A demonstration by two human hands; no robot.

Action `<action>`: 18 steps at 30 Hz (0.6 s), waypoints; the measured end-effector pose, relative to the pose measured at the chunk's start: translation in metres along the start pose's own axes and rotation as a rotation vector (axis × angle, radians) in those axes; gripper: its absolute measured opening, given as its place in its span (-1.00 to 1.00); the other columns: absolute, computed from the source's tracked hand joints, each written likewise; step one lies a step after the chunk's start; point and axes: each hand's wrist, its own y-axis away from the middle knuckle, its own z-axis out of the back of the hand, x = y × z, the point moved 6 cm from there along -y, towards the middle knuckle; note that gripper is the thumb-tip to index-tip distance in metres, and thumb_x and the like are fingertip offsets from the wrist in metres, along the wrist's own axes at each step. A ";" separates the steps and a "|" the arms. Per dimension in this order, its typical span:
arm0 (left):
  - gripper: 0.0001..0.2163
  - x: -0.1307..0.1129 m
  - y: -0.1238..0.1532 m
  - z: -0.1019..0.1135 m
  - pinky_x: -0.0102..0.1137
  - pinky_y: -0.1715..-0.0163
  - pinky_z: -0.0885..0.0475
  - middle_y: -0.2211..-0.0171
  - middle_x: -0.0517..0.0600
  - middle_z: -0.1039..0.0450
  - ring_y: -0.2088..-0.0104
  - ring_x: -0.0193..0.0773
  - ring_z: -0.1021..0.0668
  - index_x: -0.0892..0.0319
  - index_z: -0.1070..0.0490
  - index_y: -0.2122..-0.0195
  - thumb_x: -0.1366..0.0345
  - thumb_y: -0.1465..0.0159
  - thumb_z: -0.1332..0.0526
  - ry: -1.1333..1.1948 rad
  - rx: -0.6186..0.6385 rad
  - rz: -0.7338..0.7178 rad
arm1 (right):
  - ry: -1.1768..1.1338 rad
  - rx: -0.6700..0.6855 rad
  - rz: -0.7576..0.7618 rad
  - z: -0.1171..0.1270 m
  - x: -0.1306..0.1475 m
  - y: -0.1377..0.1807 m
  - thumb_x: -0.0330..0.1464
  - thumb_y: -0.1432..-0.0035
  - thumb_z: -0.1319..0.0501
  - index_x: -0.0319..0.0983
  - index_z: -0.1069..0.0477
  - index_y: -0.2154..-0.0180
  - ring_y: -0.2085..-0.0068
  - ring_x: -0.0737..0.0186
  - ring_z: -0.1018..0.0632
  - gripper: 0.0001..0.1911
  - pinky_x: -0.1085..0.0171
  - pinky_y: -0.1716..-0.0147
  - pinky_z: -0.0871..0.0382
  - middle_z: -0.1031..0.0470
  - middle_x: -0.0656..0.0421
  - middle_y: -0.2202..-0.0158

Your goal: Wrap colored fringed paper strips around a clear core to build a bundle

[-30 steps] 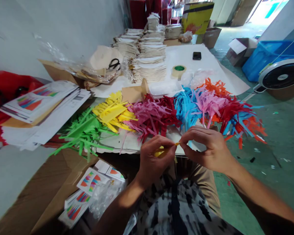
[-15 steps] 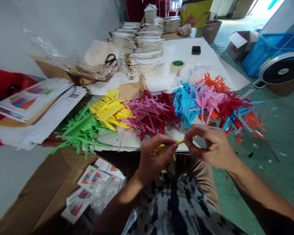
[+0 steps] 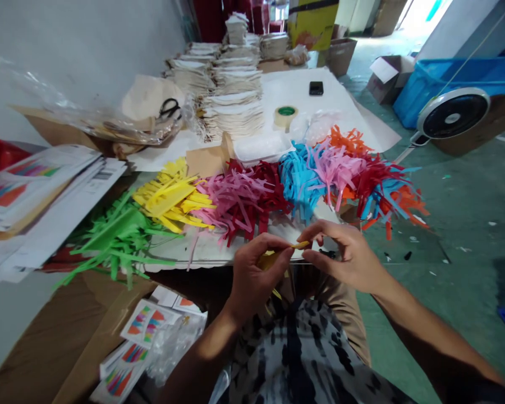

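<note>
Over the front edge of the table, my left hand [image 3: 258,264] pinches a yellow tissue-paper tassel [image 3: 268,259] between thumb and fingers. Its twisted end [image 3: 301,245] sticks out to the right, and some yellow strips hang below the hand. My right hand [image 3: 345,252] is around that end, thumb and index finger apart with the tip between them; I cannot tell if they touch it. Finished-looking paper tassels lie in a row behind: green [image 3: 113,230], yellow [image 3: 168,196], pink [image 3: 235,196], dark red [image 3: 273,185], blue [image 3: 301,179], and more pink and orange at right.
Stacks of cream sheets [image 3: 233,115], a tape roll [image 3: 286,115], a clear plastic tray [image 3: 261,147] and a black box-shaped item [image 3: 316,88] stand farther back. Scissors [image 3: 169,108] lie on plastic at left. A fan [image 3: 452,116] is at right; printed cards [image 3: 151,322] sit low left.
The right thumb and index finger have parted from their pinch on the yellow twisted end. The left hand keeps its hold. The whole view has shifted, so things appear farther left.
</note>
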 end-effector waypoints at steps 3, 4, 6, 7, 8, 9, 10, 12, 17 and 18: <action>-0.89 0.001 0.001 -0.005 -0.46 0.27 -0.40 0.32 -0.06 -0.58 0.31 -0.31 -0.58 0.13 -0.58 0.27 0.24 -0.38 -0.34 -0.047 0.041 -0.017 | -0.055 -0.084 -0.012 0.008 -0.007 0.010 -0.34 -0.34 -0.33 -0.15 -0.52 0.27 0.35 0.32 -0.53 -0.92 0.32 0.32 -0.37 -0.57 0.24 0.37; -0.90 0.001 0.002 -0.008 -0.45 0.26 -0.41 0.30 -0.05 -0.59 0.30 -0.30 -0.59 0.12 -0.58 0.24 0.23 -0.39 -0.34 -0.066 0.071 -0.025 | -0.054 -0.086 -0.012 0.009 -0.007 0.013 -0.35 -0.33 -0.33 -0.15 -0.50 0.29 0.36 0.32 -0.52 -0.91 0.32 0.33 -0.36 -0.55 0.25 0.38; -0.89 0.001 0.003 -0.016 -0.42 0.20 -0.42 0.23 -0.02 -0.62 0.24 -0.25 -0.62 0.11 -0.58 0.14 0.22 -0.40 -0.33 -0.130 0.152 -0.065 | -0.056 -0.041 -0.013 0.008 -0.007 0.017 -0.37 -0.33 -0.32 -0.15 -0.49 0.30 0.36 0.32 -0.51 -0.90 0.31 0.33 -0.34 -0.54 0.24 0.38; -0.88 0.000 0.004 -0.021 -0.40 0.17 -0.42 0.20 0.00 -0.63 0.20 -0.22 -0.62 0.10 -0.57 0.10 0.22 -0.40 -0.32 -0.178 0.199 -0.097 | -0.065 -0.006 -0.015 0.006 -0.007 0.019 -0.37 -0.33 -0.31 -0.16 -0.49 0.30 0.36 0.31 -0.50 -0.90 0.31 0.34 -0.33 -0.53 0.24 0.38; -0.87 0.000 0.006 -0.025 -0.38 0.14 -0.41 0.20 0.01 -0.63 0.18 -0.20 -0.62 0.10 -0.57 0.08 0.22 -0.41 -0.31 -0.230 0.243 -0.132 | -0.080 0.031 -0.023 0.005 -0.008 0.021 -0.36 -0.35 -0.29 -0.16 -0.49 0.31 0.36 0.32 -0.49 -0.88 0.31 0.34 -0.32 -0.52 0.23 0.38; -0.88 0.000 0.007 -0.030 -0.36 0.13 -0.39 0.21 0.02 -0.63 0.19 -0.19 -0.61 0.10 -0.56 0.09 0.22 -0.43 -0.28 -0.278 0.282 -0.164 | -0.099 0.063 -0.042 0.003 -0.010 0.023 -0.35 -0.36 -0.28 -0.17 -0.48 0.32 0.36 0.32 -0.49 -0.86 0.31 0.34 -0.31 -0.51 0.23 0.39; -0.88 0.000 0.008 -0.034 -0.36 0.14 -0.37 0.25 0.02 -0.62 0.21 -0.19 -0.60 0.10 -0.56 0.13 0.23 -0.45 -0.25 -0.317 0.317 -0.189 | -0.122 0.079 -0.071 0.002 -0.013 0.025 -0.35 -0.36 -0.27 -0.18 -0.48 0.34 0.37 0.32 -0.48 -0.83 0.31 0.35 -0.31 -0.50 0.23 0.40; -0.83 0.002 0.009 -0.040 -0.36 0.20 -0.33 0.33 0.00 -0.56 0.28 -0.21 -0.54 0.11 -0.53 0.23 0.23 -0.48 -0.19 -0.346 0.370 -0.190 | -0.160 0.035 -0.139 0.005 -0.022 0.031 -0.33 -0.37 -0.26 -0.19 -0.47 0.37 0.38 0.32 -0.47 -0.79 0.32 0.36 -0.31 -0.49 0.24 0.42; -0.70 0.018 0.011 -0.051 -0.42 0.35 -0.24 0.45 -0.11 -0.36 0.43 -0.34 -0.39 0.14 -0.42 0.32 0.14 -0.53 -0.10 -0.158 0.445 0.056 | -0.068 -0.324 -0.176 0.033 -0.038 0.046 -0.32 -0.34 -0.32 -0.17 -0.50 0.36 0.38 0.31 -0.44 -0.83 0.30 0.36 -0.30 -0.46 0.23 0.42; -0.69 0.020 0.011 -0.053 -0.43 0.37 -0.23 0.46 -0.13 -0.33 0.45 -0.36 -0.36 0.15 -0.40 0.32 0.12 -0.53 -0.09 -0.102 0.447 0.096 | -0.076 -0.353 -0.185 0.037 -0.039 0.047 -0.30 -0.33 -0.33 -0.17 -0.51 0.34 0.39 0.32 -0.44 -0.84 0.30 0.37 -0.29 -0.45 0.23 0.42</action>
